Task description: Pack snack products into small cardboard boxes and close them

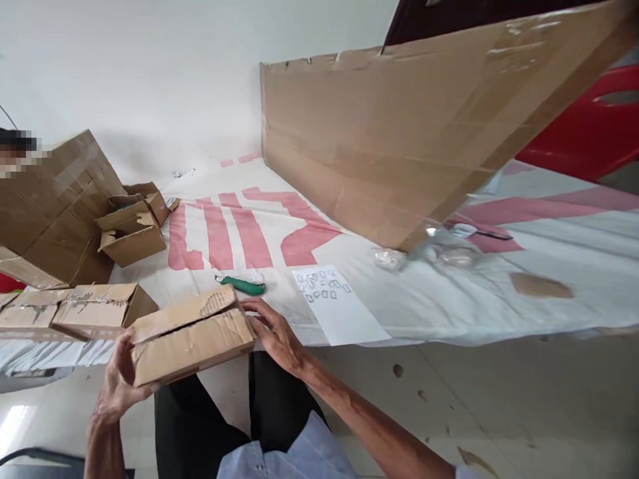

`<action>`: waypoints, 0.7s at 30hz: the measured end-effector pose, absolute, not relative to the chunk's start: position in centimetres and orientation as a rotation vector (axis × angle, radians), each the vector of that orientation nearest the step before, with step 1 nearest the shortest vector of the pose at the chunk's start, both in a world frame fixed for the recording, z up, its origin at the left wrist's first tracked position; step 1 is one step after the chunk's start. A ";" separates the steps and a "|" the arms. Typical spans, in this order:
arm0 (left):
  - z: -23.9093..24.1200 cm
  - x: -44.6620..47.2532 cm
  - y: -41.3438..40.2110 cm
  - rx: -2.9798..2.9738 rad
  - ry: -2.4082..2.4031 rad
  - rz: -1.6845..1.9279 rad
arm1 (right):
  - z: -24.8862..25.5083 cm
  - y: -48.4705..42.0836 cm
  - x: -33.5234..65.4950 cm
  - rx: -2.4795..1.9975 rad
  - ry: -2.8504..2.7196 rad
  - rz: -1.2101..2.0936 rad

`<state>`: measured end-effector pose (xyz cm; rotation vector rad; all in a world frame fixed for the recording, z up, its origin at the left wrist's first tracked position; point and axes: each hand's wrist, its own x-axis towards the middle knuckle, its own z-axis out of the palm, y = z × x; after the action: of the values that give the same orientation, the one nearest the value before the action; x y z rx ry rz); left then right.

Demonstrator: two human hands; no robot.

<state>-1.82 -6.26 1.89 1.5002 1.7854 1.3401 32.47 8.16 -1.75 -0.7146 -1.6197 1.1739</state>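
Observation:
A closed cardboard box (pixel 194 339) is held slightly tilted above the table's front edge, over my lap. A narrow gap runs between its two top flaps, and one flap has a rough torn patch. Around its left end, my left hand (pixel 120 379) is wrapped, thumb underneath. My right hand (pixel 274 332) grips the right end with the fingers at the far corner. Just beyond the box lies a green-handled utility knife (pixel 242 285) on the cloth. To the right of my right hand is a white sheet of paper (pixel 337 306) with small drawn shapes.
Closed cardboard boxes (pixel 100 309) line the table's left front edge. Behind them stand small open boxes (pixel 132 236) and a large carton (pixel 54 206). A big cardboard panel (pixel 379 133) stands at the back right. Clear plastic-wrapped bundles (pixel 389 258) lie near it. A red chair (pixel 589 133) is at far right.

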 end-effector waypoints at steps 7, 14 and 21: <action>4.1 0.5 -5.4 1.729 1.693 1.052 | 1.6 8.6 33.4 -0.604 -1.770 0.832; 3.8 0.8 -6.3 1.702 1.656 1.094 | 6.0 5.4 34.6 -0.307 -2.054 0.810; 3.6 1.4 -6.2 1.697 1.638 1.142 | 6.7 5.7 34.2 -0.394 -2.409 0.879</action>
<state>1.39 -6.16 3.58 1.6968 1.6377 1.1416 34.19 5.74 6.68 -0.3935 -2.4087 0.8794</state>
